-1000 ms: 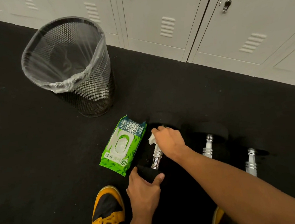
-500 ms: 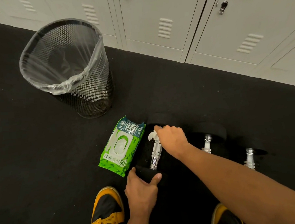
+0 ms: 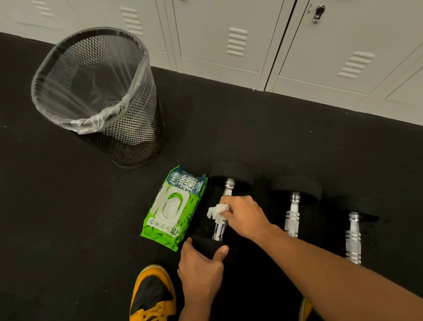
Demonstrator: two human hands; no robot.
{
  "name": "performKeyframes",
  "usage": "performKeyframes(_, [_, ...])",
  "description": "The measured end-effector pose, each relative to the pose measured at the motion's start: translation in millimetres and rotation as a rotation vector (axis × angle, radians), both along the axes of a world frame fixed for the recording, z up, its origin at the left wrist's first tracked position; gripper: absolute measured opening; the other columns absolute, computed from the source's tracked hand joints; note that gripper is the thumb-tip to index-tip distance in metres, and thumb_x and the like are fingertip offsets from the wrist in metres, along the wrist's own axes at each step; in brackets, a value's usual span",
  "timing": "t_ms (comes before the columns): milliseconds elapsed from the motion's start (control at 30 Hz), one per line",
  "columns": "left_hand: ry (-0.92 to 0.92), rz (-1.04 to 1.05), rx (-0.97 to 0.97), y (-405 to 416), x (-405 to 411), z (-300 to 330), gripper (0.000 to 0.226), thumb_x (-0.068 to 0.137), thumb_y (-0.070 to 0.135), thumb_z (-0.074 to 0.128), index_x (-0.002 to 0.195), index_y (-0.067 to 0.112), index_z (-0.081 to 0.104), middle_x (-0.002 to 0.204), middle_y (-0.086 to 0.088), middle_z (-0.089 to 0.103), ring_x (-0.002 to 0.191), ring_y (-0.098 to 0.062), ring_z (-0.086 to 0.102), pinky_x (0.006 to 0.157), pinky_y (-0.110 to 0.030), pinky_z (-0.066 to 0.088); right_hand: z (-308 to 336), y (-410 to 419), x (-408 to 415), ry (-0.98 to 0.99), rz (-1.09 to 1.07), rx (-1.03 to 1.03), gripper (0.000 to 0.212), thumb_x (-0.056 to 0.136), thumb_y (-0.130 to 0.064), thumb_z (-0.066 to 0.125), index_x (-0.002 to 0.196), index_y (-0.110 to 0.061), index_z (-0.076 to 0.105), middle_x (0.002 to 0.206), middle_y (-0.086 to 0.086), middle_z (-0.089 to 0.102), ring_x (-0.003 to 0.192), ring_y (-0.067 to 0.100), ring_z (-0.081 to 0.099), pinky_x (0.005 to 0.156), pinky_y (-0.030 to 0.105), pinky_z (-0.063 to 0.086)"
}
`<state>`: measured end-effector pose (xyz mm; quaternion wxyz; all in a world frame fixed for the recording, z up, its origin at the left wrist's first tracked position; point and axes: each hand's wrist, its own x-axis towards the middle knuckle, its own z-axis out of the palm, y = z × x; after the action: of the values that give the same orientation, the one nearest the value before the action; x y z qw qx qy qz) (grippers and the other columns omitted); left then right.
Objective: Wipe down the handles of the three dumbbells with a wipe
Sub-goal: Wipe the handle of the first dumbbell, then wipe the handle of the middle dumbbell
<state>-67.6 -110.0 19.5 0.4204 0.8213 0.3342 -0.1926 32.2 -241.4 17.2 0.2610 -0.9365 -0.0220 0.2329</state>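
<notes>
Dumbbells lie in a row of three on the black floor (image 3: 45, 226), and the left one is being wiped.

On the left dumbbell (image 3: 222, 218), the right hand (image 3: 246, 217) pinches a white wipe (image 3: 216, 211) against the chrome handle, while the left hand (image 3: 202, 271) curls its fingers and thumb over the near black weight. The middle dumbbell (image 3: 293, 213) and the right dumbbell (image 3: 352, 237) lie untouched to the right. A green wipes pack (image 3: 173, 207) rests just left of the handled dumbbell, with a lined mesh bin (image 3: 126, 132) farther off and grey lockers (image 3: 244, 16) beyond.
</notes>
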Motion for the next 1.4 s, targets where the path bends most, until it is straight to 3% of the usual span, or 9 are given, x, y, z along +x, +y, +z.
performKeyframes(267, [0.037, -0.038, 0.033, 0.1, 1.7, 2.2, 0.103, 0.07, 0.053, 0.081, 0.148, 0.007, 0.031, 0.145, -0.012, 0.047, 0.133, -0.031, 0.044, 0.11, -0.049, 0.036, -13.1, 5.4, -38.1, 0.135, -0.061, 0.177, 0.021, 0.085, -0.03, 0.066, 0.105, -0.027, 0.071, 0.077, -0.005, 0.064, 0.083, 0.018, 0.064, 0.073, 0.027, 0.047])
performKeyframes(433, [0.042, -0.057, 0.035, -1.7, 0.1, 4.3, 0.104, 0.071, 0.056, 0.078, 0.15, 0.008, 0.029, 0.148, -0.012, 0.044, 0.134, -0.032, 0.043, 0.11, -0.051, 0.035, -2.1, -4.1, -34.9, 0.133, -0.057, 0.219, 0.024, 0.083, -0.029, 0.07, 0.105, -0.025, 0.075, 0.073, -0.009, 0.061, 0.074, 0.006, 0.055, 0.073, 0.022, 0.042])
performKeyframes(533, [0.074, -0.074, 0.037, 0.1, 1.2, 3.9, 0.104, 0.073, 0.059, 0.075, 0.15, 0.009, 0.028, 0.15, -0.012, 0.042, 0.136, -0.034, 0.04, 0.111, -0.054, 0.032, 11.5, -13.9, -24.9, 0.032, -0.072, 0.241, 0.007, 0.083, -0.022, 0.071, 0.088, -0.02, 0.076, 0.061, -0.014, 0.049, 0.064, 0.002, 0.049, 0.067, 0.023, 0.039])
performKeyframes(600, [0.084, -0.074, 0.043, -0.8, 1.8, 7.9, 0.104, 0.073, 0.062, 0.073, 0.151, 0.011, 0.027, 0.151, -0.011, 0.041, 0.137, -0.033, 0.039, 0.11, -0.057, 0.032, 23.1, -22.5, -18.3, -0.02, -0.089, 0.246, 0.008, 0.085, -0.024, 0.072, 0.09, -0.02, 0.076, 0.067, -0.014, 0.048, 0.067, 0.0, 0.048, 0.065, 0.021, 0.037])
performKeyframes(733, [0.035, -0.155, 0.166, -14.0, 0.6, 24.1, 0.099, 0.078, 0.065, 0.066, 0.152, 0.014, 0.022, 0.157, -0.008, 0.029, 0.144, -0.03, 0.027, 0.115, -0.058, 0.02, 42.9, -46.5, -7.5, -0.062, -0.066, 0.188, 0.018, 0.087, -0.03, 0.071, 0.104, -0.027, 0.075, 0.088, -0.004, 0.05, 0.083, 0.009, 0.05, 0.079, 0.027, 0.043])
performKeyframes(933, [-0.199, -0.387, 0.295, -51.2, 1.7, 59.0, 0.091, 0.085, 0.066, 0.054, 0.153, 0.017, 0.018, 0.163, -0.007, 0.008, 0.15, -0.027, 0.0, 0.121, -0.044, 0.013, 92.2, -101.1, 16.1, -0.047, -0.015, 0.088, 0.019, 0.088, -0.025, 0.071, 0.107, -0.022, 0.074, 0.079, -0.012, 0.06, 0.076, 0.0, 0.055, 0.077, 0.024, 0.043])
performKeyframes(1033, [-0.282, -0.476, 0.297, -68.3, 5.2, 73.5, 0.098, 0.082, 0.071, 0.053, 0.154, 0.02, 0.012, 0.163, -0.007, 0.001, 0.149, -0.025, -0.009, 0.121, -0.041, 0.007, 117.4, -124.2, 28.0, -0.031, 0.016, 0.049, 0.025, 0.09, -0.025, 0.07, 0.114, -0.021, 0.072, 0.096, -0.007, 0.067, 0.086, 0.004, 0.06, 0.082, 0.026, 0.048])
performKeyframes(1267, [-0.31, -0.549, 0.225, -96.4, 8.8, 84.1, 0.103, 0.079, 0.074, 0.054, 0.154, 0.021, 0.007, 0.161, -0.008, 0.005, 0.149, -0.026, -0.002, 0.121, -0.043, 0.014, 166.0, -160.3, 52.7, -0.064, 0.119, -0.042, 0.027, 0.09, -0.024, 0.069, 0.116, -0.014, 0.073, 0.109, 0.0, 0.071, 0.097, 0.017, 0.064, 0.087, 0.031, 0.051])
performKeyframes(1400, [-0.256, -0.552, 0.186, -110.4, -3.6, 75.1, 0.101, 0.078, 0.073, 0.057, 0.153, 0.024, 0.011, 0.16, -0.007, 0.007, 0.148, -0.026, 0.002, 0.118, -0.043, 0.02, 169.7, -183.2, 48.7, -0.068, 0.13, -0.071, 0.025, 0.091, -0.024, 0.068, 0.114, -0.015, 0.073, 0.105, 0.0, 0.072, 0.092, 0.016, 0.064, 0.083, 0.031, 0.052])
